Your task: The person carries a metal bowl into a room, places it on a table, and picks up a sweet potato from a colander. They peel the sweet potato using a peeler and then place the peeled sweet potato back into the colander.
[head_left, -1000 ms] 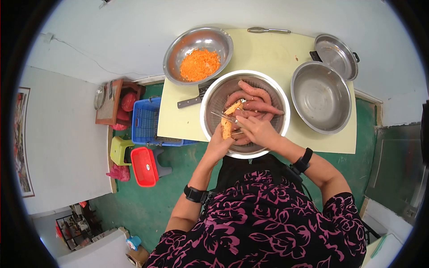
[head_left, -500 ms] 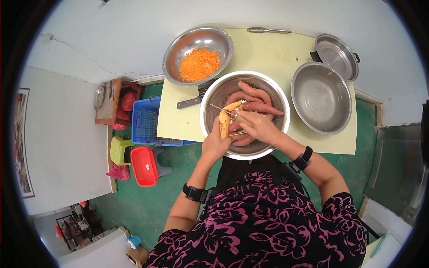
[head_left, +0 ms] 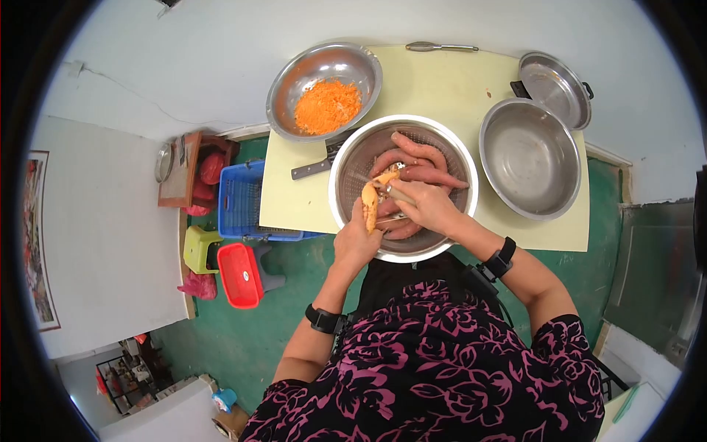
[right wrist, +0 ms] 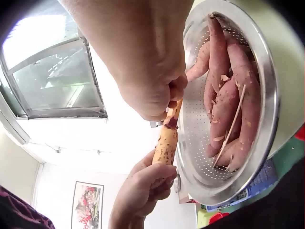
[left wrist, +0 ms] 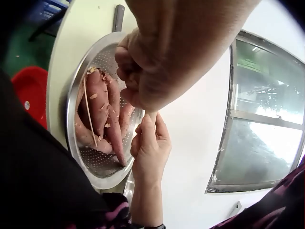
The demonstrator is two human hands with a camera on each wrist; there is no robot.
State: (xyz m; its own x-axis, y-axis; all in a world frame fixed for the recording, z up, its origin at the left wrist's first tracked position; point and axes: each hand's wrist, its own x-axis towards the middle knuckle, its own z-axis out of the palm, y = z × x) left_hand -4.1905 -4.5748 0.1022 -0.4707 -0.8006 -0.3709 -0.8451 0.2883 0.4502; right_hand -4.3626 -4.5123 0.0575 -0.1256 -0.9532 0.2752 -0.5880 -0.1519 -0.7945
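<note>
Over the perforated steel colander (head_left: 341, 210), my left hand (head_left: 357, 239) holds a mostly peeled sweet potato (head_left: 369, 197) with orange flesh; the right wrist view shows dark flecks of skin on this sweet potato (right wrist: 166, 145). My right hand (head_left: 427, 206) grips the tan handle (head_left: 400, 194) of a thin-bladed knife, close against the sweet potato's upper end. In the left wrist view my left hand (left wrist: 136, 71) hides the held piece and the blade. Several unpeeled red sweet potatoes (right wrist: 224, 114) lie in the colander with scraps of peel and a thin stick (right wrist: 231, 125).
A steel bowl (head_left: 364, 70) with orange shreds (head_left: 328, 107) stands at the back left. Beside the colander lies a dark-handled cleaver (head_left: 311, 169). At right are a steel basin (head_left: 530, 162) and a lidded-looking pan (head_left: 556, 92); tongs (head_left: 442, 47) lie at the back edge.
The right hand and knife have made small strokes along the sweet potato, the blade shifting near its upper end. The left hand has turned the sweet potato slightly. The other vessels stay put.
</note>
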